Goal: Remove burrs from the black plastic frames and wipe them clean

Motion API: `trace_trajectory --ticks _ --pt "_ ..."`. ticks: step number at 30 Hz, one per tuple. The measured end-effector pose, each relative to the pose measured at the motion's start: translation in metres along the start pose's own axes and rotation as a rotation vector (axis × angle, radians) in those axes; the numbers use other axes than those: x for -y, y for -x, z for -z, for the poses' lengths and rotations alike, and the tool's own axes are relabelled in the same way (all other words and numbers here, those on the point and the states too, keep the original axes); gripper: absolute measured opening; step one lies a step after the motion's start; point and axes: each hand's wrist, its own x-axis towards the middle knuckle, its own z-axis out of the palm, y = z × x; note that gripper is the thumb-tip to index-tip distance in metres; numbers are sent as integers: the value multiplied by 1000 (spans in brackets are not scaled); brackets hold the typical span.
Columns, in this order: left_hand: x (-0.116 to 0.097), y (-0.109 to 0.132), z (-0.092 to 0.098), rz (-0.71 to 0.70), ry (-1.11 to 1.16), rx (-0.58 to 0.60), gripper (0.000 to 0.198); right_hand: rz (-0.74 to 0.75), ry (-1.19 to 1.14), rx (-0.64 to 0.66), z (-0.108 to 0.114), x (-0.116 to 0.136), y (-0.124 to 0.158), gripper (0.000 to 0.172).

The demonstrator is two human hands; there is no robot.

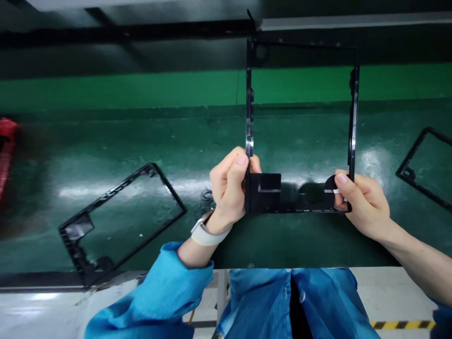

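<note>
A black rectangular plastic frame [300,207] is held up in front of me, its large opening showing the green surface behind it. My left hand [231,186] grips its left side near the lower corner, thumb in front and fingers behind. The lower right corner is pinched by my right hand [365,202], thumb on the front face. A flat black panel fills the frame's lower left corner, and a rounded black tab sits at the lower right. Below the hands, a small tangle of dark thin strands [205,202] lies beside my left wrist.
Another black frame [167,186] lies slanted on the green worktable [197,127] at left, reaching the front edge. Part of a third black frame [423,190] shows at the right edge. Something red [6,146] is at far left. A dark ledge [141,35] runs along the back.
</note>
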Motion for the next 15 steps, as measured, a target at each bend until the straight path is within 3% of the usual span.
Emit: trace_trajectory --ticks 6,15 --pt "2 5 4 -2 -29 -3 57 -6 -14 -16 -2 1 5 71" --pt "-1 9 1 -14 8 -30 57 -133 -114 9 -3 -3 3 74"
